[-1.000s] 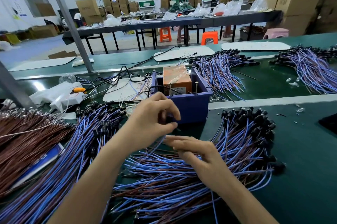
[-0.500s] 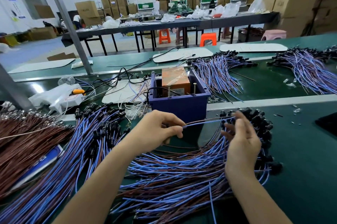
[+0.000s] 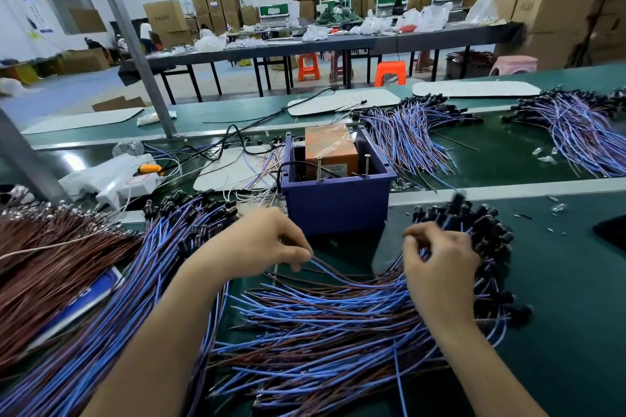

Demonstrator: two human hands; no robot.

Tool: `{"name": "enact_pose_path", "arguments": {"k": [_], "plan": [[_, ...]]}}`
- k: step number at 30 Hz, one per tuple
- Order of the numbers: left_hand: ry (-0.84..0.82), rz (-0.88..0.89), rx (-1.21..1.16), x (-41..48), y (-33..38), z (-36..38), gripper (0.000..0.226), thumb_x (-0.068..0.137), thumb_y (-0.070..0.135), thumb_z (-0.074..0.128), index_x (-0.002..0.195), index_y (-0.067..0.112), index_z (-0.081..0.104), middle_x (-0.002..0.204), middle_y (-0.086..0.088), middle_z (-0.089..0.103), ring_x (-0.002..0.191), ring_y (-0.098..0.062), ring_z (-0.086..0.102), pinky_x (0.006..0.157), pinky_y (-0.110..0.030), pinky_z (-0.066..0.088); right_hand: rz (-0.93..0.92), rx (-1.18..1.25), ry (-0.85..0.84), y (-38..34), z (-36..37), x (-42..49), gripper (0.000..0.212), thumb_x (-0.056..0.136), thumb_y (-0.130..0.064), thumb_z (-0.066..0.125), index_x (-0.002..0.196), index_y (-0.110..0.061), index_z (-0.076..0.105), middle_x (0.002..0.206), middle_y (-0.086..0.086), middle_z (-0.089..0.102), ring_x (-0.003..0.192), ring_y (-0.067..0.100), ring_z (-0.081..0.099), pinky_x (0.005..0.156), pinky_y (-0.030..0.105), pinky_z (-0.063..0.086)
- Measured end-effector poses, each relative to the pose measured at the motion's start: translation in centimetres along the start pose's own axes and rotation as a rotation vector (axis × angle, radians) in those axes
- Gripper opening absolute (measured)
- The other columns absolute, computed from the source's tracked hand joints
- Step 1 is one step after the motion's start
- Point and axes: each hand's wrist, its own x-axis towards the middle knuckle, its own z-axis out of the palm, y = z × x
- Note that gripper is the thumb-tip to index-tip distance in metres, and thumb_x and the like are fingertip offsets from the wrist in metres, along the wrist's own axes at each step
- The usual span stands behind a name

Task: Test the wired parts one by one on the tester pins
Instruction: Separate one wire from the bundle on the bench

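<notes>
Pulling one wired part [image 3: 338,277] clear of the near pile [image 3: 338,332]; it is not reaching the tester yet. Left hand [image 3: 257,247] is pinching the loose wire ends between thumb and fingertips, low, just in front of the purple box [image 3: 338,209]. Right hand [image 3: 440,271] is working the other end of the same lead, fingers curled in near the black heads [image 3: 487,240]. Its grip is looking like a pinch on the lead, though blur is hiding the exact contact. One blurred black head is sticking up just above that hand. Probably this part's, can't confirm.

Pins [image 3: 318,169] are standing upright inside the box near its front wall, in front of the orange block [image 3: 330,148]. Nothing is touching them.

Progress, my read: mid-cycle, at the pick-and-separate step. What's coming next is getting the wire ends up onto the pins.

Overall the job is looking far from done. The near pile is holding a lot of leads, fanned out on the green bench [image 3: 559,315]. A second blue heap [image 3: 142,281] is lying to the left, beside a brown heap [image 3: 50,264]. It could be the tested stack, but nothing is marking it as such. Far heaps [image 3: 406,135] are sitting beyond the box. Tested or not, can't tell.
</notes>
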Motion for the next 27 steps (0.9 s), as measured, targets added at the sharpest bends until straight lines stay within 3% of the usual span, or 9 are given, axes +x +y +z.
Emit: {"name": "enact_pose_path", "arguments": {"k": [2,6,8,11,14,19,22,25,27], "plan": [[-0.022,0.027,0.021,0.1,0.6,0.5,0.009,0.087,0.019,0.067,0.088,0.019,0.077,0.068,0.011,0.072,0.063,-0.002,0.064,0.064,-0.02,0.051,0.001,-0.121,-0.15,-0.1,0.5,-0.5,0.016,0.089,-0.016,0.061,0.105,-0.017,0.067,0.109,0.012,0.064,0.122,0.028,0.037,0.101,0.046,0.032],[-0.055,0.06,0.025,0.1,1.3,1.1,0.022,0.089,0.01,0.057,0.099,0.02,0.075,0.074,0.016,0.072,0.055,-0.001,0.057,0.055,-0.015,0.047,-0.028,-0.296,-0.215,-0.2,1.2,-1.2,0.044,0.092,-0.027,0.058,0.135,-0.026,0.051,0.157,0.026,0.002,0.146,0.033,-0.008,0.114,0.05,0.014],[-0.061,0.084,0.009,0.0,1.6,1.2,0.032,0.087,0.004,0.052,0.103,0.021,0.073,0.08,0.015,0.073,0.052,0.003,0.052,0.052,-0.008,0.039,-0.09,-0.235,-0.156,-0.4,1.2,-1.2,0.046,0.09,-0.024,0.062,0.135,-0.025,0.051,0.157,0.026,-0.003,0.147,0.033,-0.011,0.115,0.05,0.011],[-0.027,0.129,-0.013,0.1,1.7,1.3,0.035,0.087,0.002,0.052,0.105,0.025,0.072,0.085,0.013,0.073,0.06,0.003,0.057,0.058,-0.008,0.041,-0.288,0.004,-0.151,-0.8,0.9,-1.2,0.04,0.089,-0.017,0.066,0.128,-0.019,0.058,0.151,0.015,0.034,0.144,0.021,0.021,0.116,0.041,0.022],[0.009,0.168,-0.099,0.4,1.6,1.9,0.027,0.09,0.003,0.056,0.105,0.021,0.07,0.087,0.008,0.074,0.069,-0.002,0.066,0.067,-0.016,0.053,-0.466,0.22,-0.231,-1.2,0.9,-1.8,0.025,0.089,-0.013,0.063,0.113,-0.015,0.064,0.105,-0.002,0.068,0.098,0.013,0.065,0.085,0.028,0.051],[0.297,0.064,-0.209,0.8,1.0,1.6,0.021,0.083,0.016,0.072,0.099,0.026,0.064,0.082,0.005,0.072,0.07,-0.014,0.069,0.072,-0.031,0.057,-0.512,0.261,-0.128,-1.4,1.2,-2.1,0.008,0.088,-0.006,0.06,0.091,-0.009,0.066,0.075,-0.003,0.063,0.06,0.011,0.062,0.059,0.021,0.049],[0.584,-0.129,-0.706,1.1,1.3,1.4,0.031,0.082,0.004,0.071,0.102,0.023,0.056,0.1,-0.008,0.065,0.081,-0.023,0.068,0.063,-0.026,0.057,-0.474,0.3,-0.083,-1.2,1.1,-1.9,0.01,0.088,0.001,0.061,0.093,-0.007,0.065,0.082,-0.005,0.061,0.063,0.003,0.064,0.064,0.004,0.045],[0.479,-0.219,-1.312,1.3,2.0,1.8,0.023,0.085,-0.003,0.063,0.101,0.009,0.052,0.108,-0.018,0.063,0.084,-0.027,0.071,0.062,-0.026,0.058,-0.461,0.333,-0.089,-1.2,1.2,-1.9,0.015,0.09,0.004,0.057,0.098,-0.006,0.065,0.095,-0.003,0.059,0.068,0.001,0.066,0.065,0.006,0.047],[0.303,-0.184,-1.266,1.4,2.4,2.3,0.007,0.086,0.004,0.063,0.092,0.008,0.062,0.105,-0.014,0.071,0.089,-0.023,0.072,0.066,-0.026,0.059,-0.459,0.349,-0.098,-1.2,1.3,-1.9,0.015,0.091,0.0,0.055,0.101,-0.006,0.065,0.1,-0.004,0.057,0.068,0.001,0.066,0.065,0.006,0.047]]}}
